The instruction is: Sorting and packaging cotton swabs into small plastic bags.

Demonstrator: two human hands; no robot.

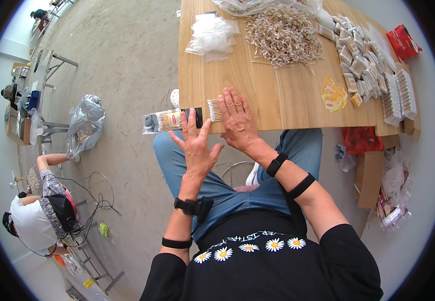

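At the near left corner of the wooden table (277, 100), my right hand (237, 120) lies flat, its fingers stretched out and close together. It partly covers a row of cotton swabs (213, 110) laid side by side. Left of the row, a clear plastic bag (149, 124) holding swabs and a yellow-and-red card (171, 120) sticks out past the table edge. My left hand (197, 150) has its fingers spread, with the fingertips over the black part (200, 118) at the bag's right end. Whether they press on it, I cannot tell.
A large heap of loose swabs (283, 37) lies farther back, beside a stack of clear bags (212, 37). To the right are yellow cards (334, 94), many packed swab bundles (360, 62) and a red bag (404, 42). Another person (37, 220) works at the left.
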